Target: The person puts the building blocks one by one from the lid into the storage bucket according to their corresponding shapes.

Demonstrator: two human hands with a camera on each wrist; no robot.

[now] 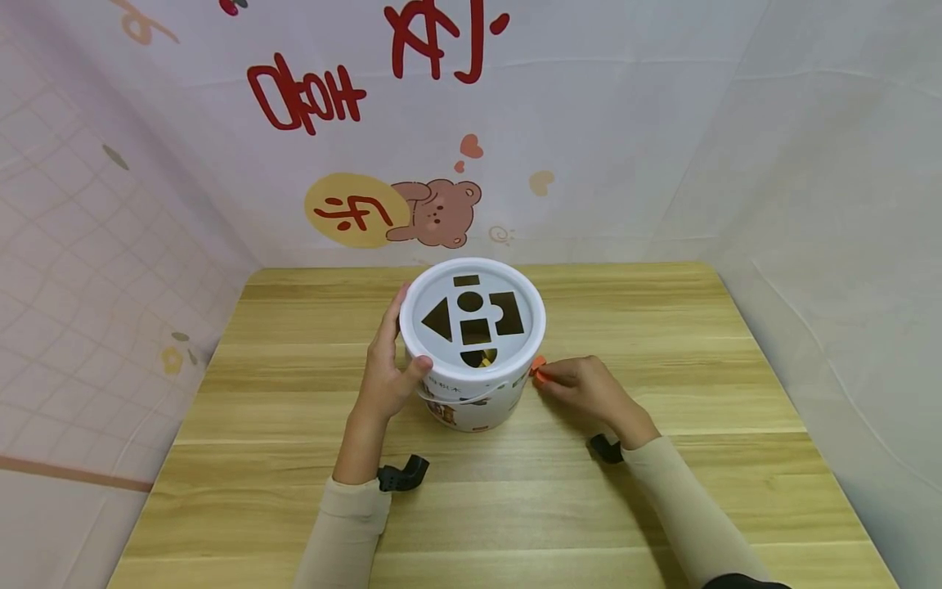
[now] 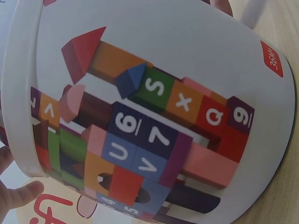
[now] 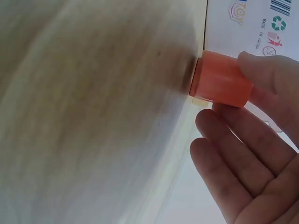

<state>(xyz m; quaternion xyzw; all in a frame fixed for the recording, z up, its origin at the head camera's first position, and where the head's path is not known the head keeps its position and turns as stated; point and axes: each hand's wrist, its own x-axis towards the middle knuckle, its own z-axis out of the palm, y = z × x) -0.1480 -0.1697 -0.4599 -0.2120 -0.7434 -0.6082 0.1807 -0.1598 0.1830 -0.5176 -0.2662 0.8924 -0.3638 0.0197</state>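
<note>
Left hand, thumb spread wide, grips a white plastic bucket; right hand, beside it, pinches an orange curved block, which a slack pinch could drop.

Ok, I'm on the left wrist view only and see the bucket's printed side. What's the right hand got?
Observer: The right hand holds an orange block, low beside the bucket.
Operator: Got it. What does the top look like?
Observer: There's a lid with shaped holes cut through it.
Operator: Anything showing inside?
Observer: Yes, something yellow shows through the half-round hole nearest the person.
</note>
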